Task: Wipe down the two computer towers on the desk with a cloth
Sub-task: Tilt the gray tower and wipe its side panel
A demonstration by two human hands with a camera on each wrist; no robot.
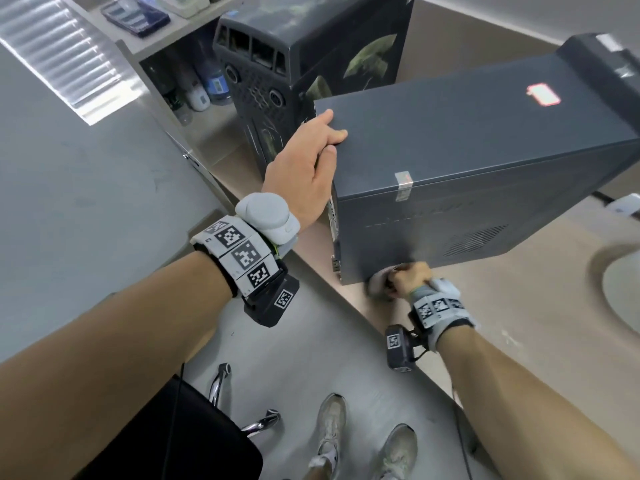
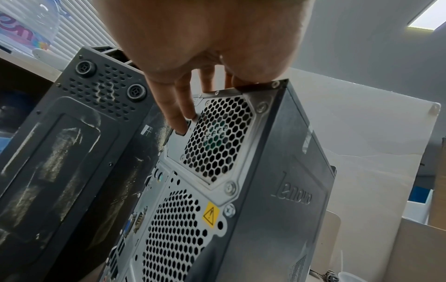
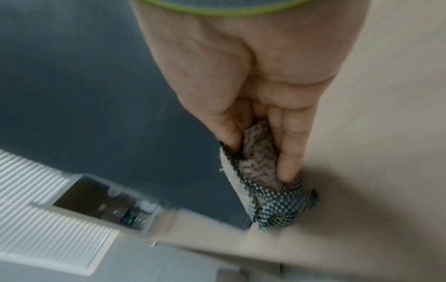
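A grey Lenovo tower [image 1: 485, 161] stands tilted on the beige desk [image 1: 519, 323]. My left hand [image 1: 311, 150] grips its top rear corner, thumb on the top panel. In the left wrist view the fingers [image 2: 178, 106] hang down the perforated back panel of this tower [image 2: 265, 181]. My right hand [image 1: 408, 277] holds a bunched grey checked cloth [image 1: 379, 280] against the bottom of the tower's side panel, near its rear corner. The right wrist view shows the cloth [image 3: 263, 183] between the fingers [image 3: 287, 148], touching the dark panel [image 3: 96, 95]. A dusty black tower [image 1: 311, 64] stands behind.
A shelf unit with bottles [image 1: 204, 88] stands at the back left beside the black tower. The desk's front edge [image 1: 363, 317] runs diagonally just below my right hand. A black chair with chrome arms [image 1: 221, 379] stands on the floor near my feet. A pale round object [image 1: 620, 289] lies at the far right.
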